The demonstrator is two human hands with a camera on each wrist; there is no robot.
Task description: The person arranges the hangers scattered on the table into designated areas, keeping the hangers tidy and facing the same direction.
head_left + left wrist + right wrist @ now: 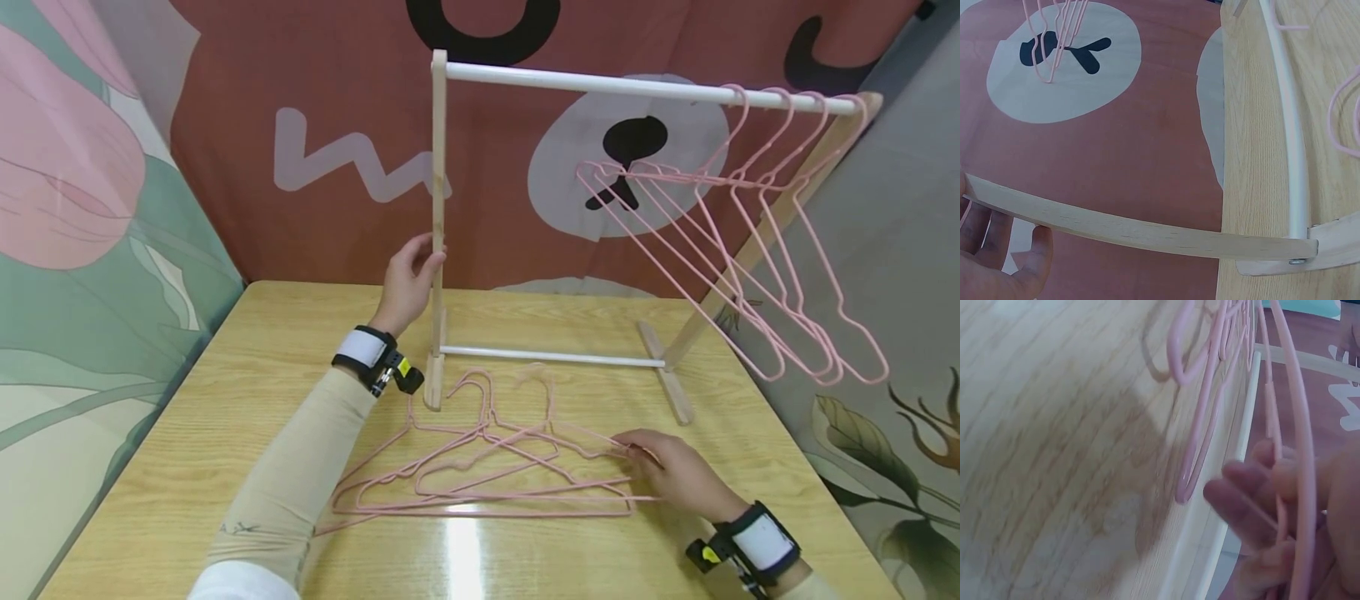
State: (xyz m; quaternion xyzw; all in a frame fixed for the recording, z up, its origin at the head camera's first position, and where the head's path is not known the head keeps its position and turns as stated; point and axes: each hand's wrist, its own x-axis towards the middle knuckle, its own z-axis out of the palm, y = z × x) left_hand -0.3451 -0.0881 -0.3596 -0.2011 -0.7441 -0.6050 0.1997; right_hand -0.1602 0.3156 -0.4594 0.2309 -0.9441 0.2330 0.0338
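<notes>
Two hands, one on the rack and one on the hangers

Left hand [408, 279] grips the wooden upright [438, 225] of the small clothes rack [645, 87] at mid-frame, fingers curled round the post. Right hand [678, 475], lower right of the frame, pinches the end of a pink wire hanger in the loose pile of hangers [480, 467] lying flat on the wooden table [187, 467], just in front of the rack's base. Several more pink hangers [757, 250] hang from the white rail at upper right.
</notes>
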